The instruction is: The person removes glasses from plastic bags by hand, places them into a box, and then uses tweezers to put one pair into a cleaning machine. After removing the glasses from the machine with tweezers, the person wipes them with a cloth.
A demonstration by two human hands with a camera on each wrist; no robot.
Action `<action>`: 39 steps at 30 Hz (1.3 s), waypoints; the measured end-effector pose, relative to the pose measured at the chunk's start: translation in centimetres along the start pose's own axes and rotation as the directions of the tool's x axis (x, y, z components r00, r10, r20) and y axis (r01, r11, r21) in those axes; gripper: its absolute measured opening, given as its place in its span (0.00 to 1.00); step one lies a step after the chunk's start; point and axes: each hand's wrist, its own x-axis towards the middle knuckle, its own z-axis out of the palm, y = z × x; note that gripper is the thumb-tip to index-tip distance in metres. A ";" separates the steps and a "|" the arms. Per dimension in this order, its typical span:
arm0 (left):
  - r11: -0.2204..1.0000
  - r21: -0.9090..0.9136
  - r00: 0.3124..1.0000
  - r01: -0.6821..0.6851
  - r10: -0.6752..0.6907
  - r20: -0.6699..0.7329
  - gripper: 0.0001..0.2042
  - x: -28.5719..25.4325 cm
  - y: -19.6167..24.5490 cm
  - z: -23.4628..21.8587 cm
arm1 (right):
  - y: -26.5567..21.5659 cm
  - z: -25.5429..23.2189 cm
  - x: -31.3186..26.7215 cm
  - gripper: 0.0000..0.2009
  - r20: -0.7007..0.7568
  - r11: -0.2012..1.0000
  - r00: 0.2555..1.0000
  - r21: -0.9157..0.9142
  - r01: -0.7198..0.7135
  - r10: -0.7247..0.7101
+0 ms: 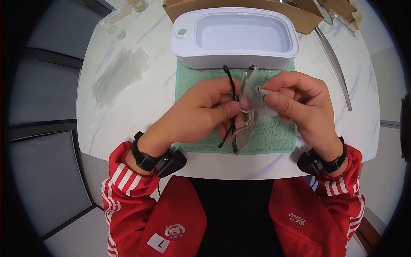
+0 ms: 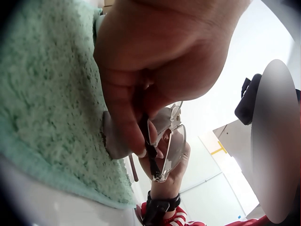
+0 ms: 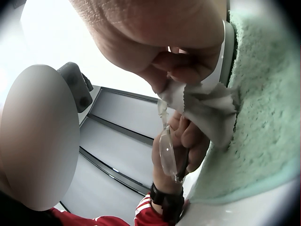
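Note:
My left hand [image 1: 192, 107] grips a pair of eyeglasses [image 2: 176, 148] by the dark folded temples, thumb on the near side. The glasses stand on edge in the head view, with clear lenses and pale nose pads facing right. A small grey cleaning cloth [image 3: 207, 110] with zigzag edges is pinched between thumb and fingers of my right hand [image 1: 304, 94]. Its fingertips are right at the upper lens, and the loose part of the cloth hangs down behind. Both hands are over a green towel [image 1: 274, 137].
Behind the hands, a white ultrasonic cleaner [image 1: 235, 62] with an oblong basin stands at the towel's far edge. Beyond it sits a cardboard box [image 1: 306, 23]. Clear plastic bags [image 1: 120, 75] and a small bottle [image 1: 117, 32] lie left; a curved metal strip [image 1: 336, 64] lies right.

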 end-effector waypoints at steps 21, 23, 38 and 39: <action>0.986 0.168 1.000 -0.018 0.016 0.014 0.05 0.2 -0.4 0.4 | -0.2 0.5 0.6 0.15 0.019 0.948 0.995 -0.306 -0.085 0.096; 0.978 0.204 0.999 -0.033 0.028 0.025 0.05 0.2 -0.3 0.4 | -0.1 0.6 0.5 0.16 0.009 0.939 0.996 -0.333 -0.082 0.090; 0.980 0.190 0.998 -0.055 0.053 0.014 0.03 0.0 0.0 0.3 | -0.1 0.9 0.6 0.17 -0.038 0.966 0.992 -0.227 -0.124 0.118; 0.972 0.228 0.998 -0.053 0.046 0.037 0.02 0.0 0.0 0.2 | 0.1 1.2 0.7 0.16 -0.069 0.990 0.995 -0.116 -0.079 0.071</action>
